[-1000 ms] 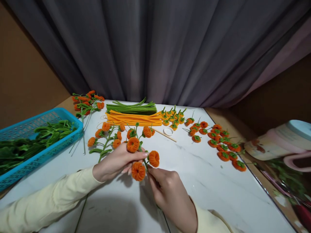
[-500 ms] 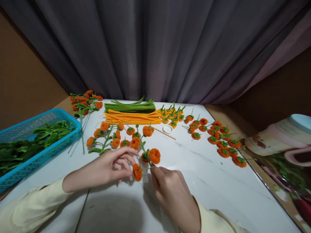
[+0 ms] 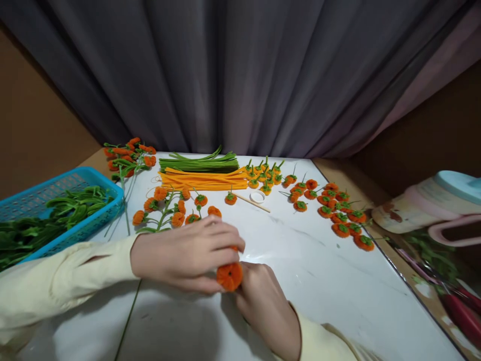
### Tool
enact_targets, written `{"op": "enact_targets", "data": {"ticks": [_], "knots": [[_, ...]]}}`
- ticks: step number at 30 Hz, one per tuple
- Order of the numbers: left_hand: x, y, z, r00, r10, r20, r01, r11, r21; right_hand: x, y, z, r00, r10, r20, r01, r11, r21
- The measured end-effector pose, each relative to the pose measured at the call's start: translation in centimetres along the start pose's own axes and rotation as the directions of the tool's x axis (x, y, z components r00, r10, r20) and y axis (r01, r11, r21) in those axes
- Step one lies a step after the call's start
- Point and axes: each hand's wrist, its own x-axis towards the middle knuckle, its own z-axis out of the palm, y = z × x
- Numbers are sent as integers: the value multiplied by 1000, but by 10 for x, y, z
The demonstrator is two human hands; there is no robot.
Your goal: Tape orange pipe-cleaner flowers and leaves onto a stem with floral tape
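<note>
Open white marbled tabletop [image 3: 319,291] is stretching from the right hand [image 3: 265,306] to fuzzy orange flower heads [image 3: 340,231], while a blue perforated plastic basket [image 3: 84,228] is blocking the left and a grey fabric curtain [image 3: 225,75] the far side.

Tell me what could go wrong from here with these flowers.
The left hand crowds the front orange flower close beside the right hand, so that bloom might get squashed. The left hand also sits just in front of a flower sprig on the table, and could perhaps knock it askew.
</note>
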Motion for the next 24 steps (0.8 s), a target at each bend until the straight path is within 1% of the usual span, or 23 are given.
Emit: {"op": "enact_targets", "data": {"ticks": [2,5,7,9,11,13,14,16,18,20,23,24], "knots": [[9,-8,-12,998,-58,-5,57,990,-126,-2,2,4,998,28,-52,-26,999,39],[29,-23,-28,983,-185,21,185,956,-226,-7,2,10,993,75,-91,-66,994,91],[44,-34,-34,964,-264,21,262,937,-232,-9,0,12,993,85,-83,-75,990,123],[59,-44,-34,949,-312,44,314,932,-182,-10,-1,12,994,71,-78,-60,988,140],[72,-51,-27,929,-344,136,360,925,-122,-12,-3,12,995,42,-95,-27,987,159],[82,-55,-15,894,-343,290,387,916,-110,-13,-4,10,993,28,-116,-5,982,189],[85,-57,-9,868,-338,363,407,904,-130,-14,-5,10,992,28,-122,-2,978,208],[90,-59,4,816,-330,475,462,866,-192,-16,-5,9,992,30,-124,2,969,249],[93,-63,13,775,-315,547,507,827,-242,-18,-5,9,993,28,-118,6,960,279],[95,-67,18,760,-305,573,535,795,-286,-19,-5,10,994,34,-103,-2,955,298],[92,-71,23,783,-326,530,557,748,-363,-17,-4,13,995,58,-75,-28,935,353],[90,-71,24,799,-346,492,557,735,-387,-16,-3,14,995,66,-68,-35,922,385]]}}
